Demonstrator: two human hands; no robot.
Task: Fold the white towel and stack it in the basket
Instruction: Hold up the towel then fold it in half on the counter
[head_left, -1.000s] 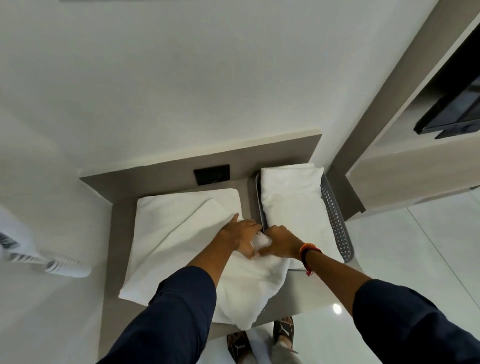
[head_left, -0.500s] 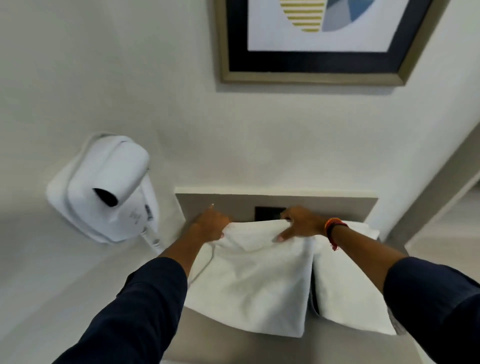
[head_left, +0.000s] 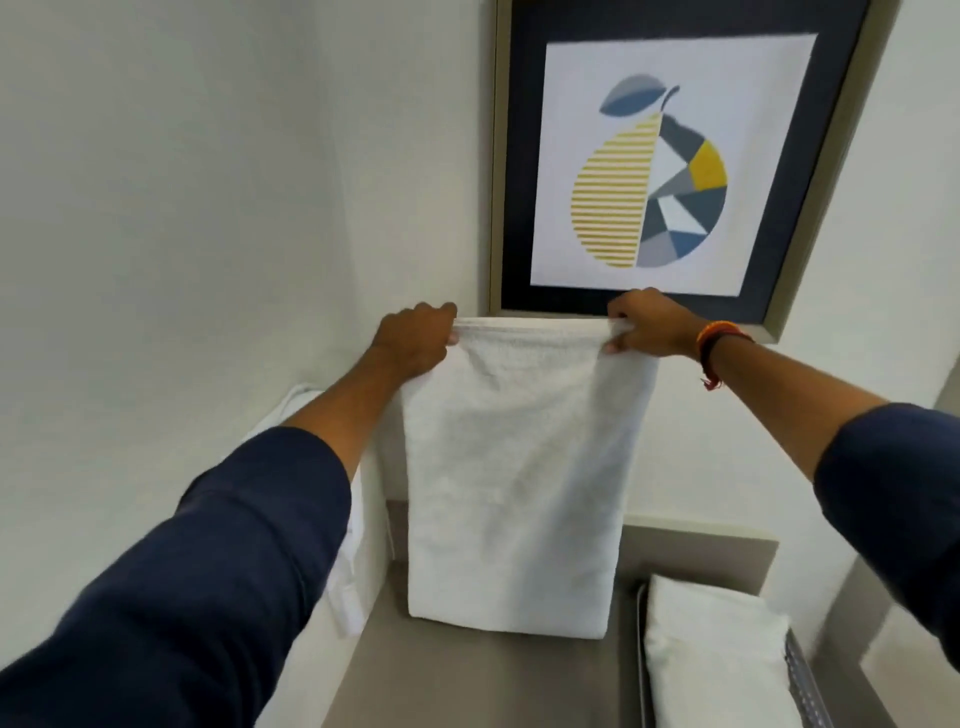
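Note:
A white towel (head_left: 514, 478) hangs doubled in the air above the counter, its folded lower edge near the surface. My left hand (head_left: 415, 340) pinches its top left corner and my right hand (head_left: 649, 325) pinches its top right corner, holding the upper edge level. At the lower right stands the grey perforated basket (head_left: 802, 680) with a folded white towel (head_left: 711, 660) lying in it.
The grey counter (head_left: 467, 680) runs below the hanging towel, with a raised back ledge (head_left: 696, 556). More white cloth (head_left: 358, 571) lies at the left behind my left forearm. A framed pear picture (head_left: 649, 171) hangs on the wall behind my hands.
Both hands have risen from the counter with the towel's top edge, so it now hangs free in front of the picture. The camera has tilted upward.

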